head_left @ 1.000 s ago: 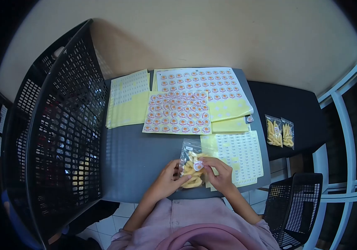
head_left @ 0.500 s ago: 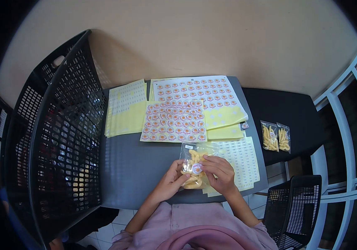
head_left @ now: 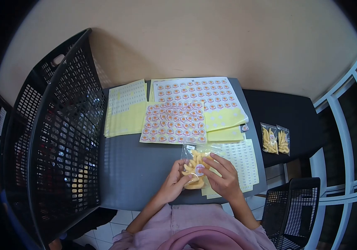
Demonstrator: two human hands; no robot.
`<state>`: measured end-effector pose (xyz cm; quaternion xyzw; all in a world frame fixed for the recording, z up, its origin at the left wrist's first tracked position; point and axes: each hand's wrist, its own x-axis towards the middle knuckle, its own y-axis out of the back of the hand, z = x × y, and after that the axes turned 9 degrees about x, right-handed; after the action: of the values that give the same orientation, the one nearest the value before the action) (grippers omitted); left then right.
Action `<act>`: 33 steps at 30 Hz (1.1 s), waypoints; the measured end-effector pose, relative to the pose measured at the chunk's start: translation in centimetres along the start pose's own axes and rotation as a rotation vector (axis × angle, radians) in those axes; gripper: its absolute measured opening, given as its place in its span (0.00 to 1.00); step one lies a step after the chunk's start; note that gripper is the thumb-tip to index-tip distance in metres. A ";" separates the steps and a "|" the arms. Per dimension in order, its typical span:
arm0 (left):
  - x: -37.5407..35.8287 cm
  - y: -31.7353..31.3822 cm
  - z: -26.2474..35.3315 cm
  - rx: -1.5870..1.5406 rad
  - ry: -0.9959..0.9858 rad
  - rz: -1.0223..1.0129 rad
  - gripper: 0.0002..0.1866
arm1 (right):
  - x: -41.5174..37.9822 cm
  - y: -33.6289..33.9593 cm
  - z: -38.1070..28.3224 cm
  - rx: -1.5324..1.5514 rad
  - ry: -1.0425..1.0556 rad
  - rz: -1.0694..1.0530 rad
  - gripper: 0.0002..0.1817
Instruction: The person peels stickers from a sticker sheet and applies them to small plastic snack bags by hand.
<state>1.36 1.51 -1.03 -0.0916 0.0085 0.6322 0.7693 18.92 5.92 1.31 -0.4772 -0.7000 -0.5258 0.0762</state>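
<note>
A clear plastic bag of yellow finger-shaped snacks [head_left: 191, 163] is held over the near part of the grey table. My left hand [head_left: 172, 179] grips its left edge, thumb in front. My right hand [head_left: 223, 178] is at the bag's right side, with bent fingers pressed on its front beside a round sticker [head_left: 199, 169]. A small white label [head_left: 190, 147] shows at the bag's top left. Just beyond the bag lies a yellow sheet of round stickers [head_left: 172, 125]. Under and beside my right hand are sheets of small printed labels [head_left: 245, 162].
A big black plastic basket [head_left: 64, 137] stands along the left. More label sheets [head_left: 124, 108] and a white sticker sheet [head_left: 195, 92] cover the table's back. Two packed snack bags [head_left: 270, 138] lie on a black surface [head_left: 287, 108] at right, above another black basket [head_left: 295, 208].
My right hand has shifted slightly right and its fingers have spread a little on the bag. The round sticker sits slightly further right. My left hand keeps its grip.
</note>
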 end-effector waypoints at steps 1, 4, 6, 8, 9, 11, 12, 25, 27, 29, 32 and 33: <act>0.1 -0.2 0.0 -0.001 -0.002 -0.003 0.19 | -0.1 0.2 0.0 -0.008 -0.010 -0.017 0.18; 0.2 -0.7 0.0 -0.126 -0.005 0.032 0.19 | -0.1 0.7 -0.6 -0.014 -0.040 -0.067 0.20; 0.3 -0.9 -0.2 -0.169 -0.067 0.044 0.19 | -0.2 1.0 -0.8 0.011 -0.057 -0.059 0.21; 0.4 -1.0 -0.6 -0.166 -0.083 0.050 0.18 | -0.4 1.1 -0.9 0.038 -0.074 -0.050 0.22; 0.5 -1.0 -0.7 -0.162 -0.098 0.056 0.18 | -0.4 1.1 -0.9 0.049 -0.082 -0.043 0.22; 0.7 -1.6 -0.6 -0.123 -0.092 0.093 0.18 | -0.6 1.1 -0.9 0.060 -0.091 -0.032 0.22; 0.8 -1.8 -0.6 -0.085 -0.085 0.132 0.18 | -0.8 1.0 -0.9 0.072 -0.092 -0.027 0.22; 1.0 -3.0 1.1 0.013 -0.083 0.180 0.19 | -1.2 1.4 -1.0 -0.053 -0.131 -0.036 0.22; 0.9 -3.2 1.1 0.037 -0.092 0.151 0.20 | -1.2 1.6 -0.9 -0.065 -0.132 -0.049 0.21; 1.1 -2.7 0.2 0.159 -0.106 0.152 0.20 | -1.2 1.8 -0.8 -0.081 -0.135 -0.062 0.21; 1.3 -2.8 0.4 0.248 -0.109 0.170 0.20 | -1.0 1.7 -1.0 -0.101 -0.187 -0.075 0.21; 1.3 -3.0 0.7 0.214 -0.098 0.188 0.20 | -1.0 1.6 -1.0 -0.100 -0.213 -0.078 0.22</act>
<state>4.46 2.35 -0.13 0.0231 0.0466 0.7007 0.7116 20.20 4.52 2.21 -0.5058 -0.6952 -0.5089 -0.0431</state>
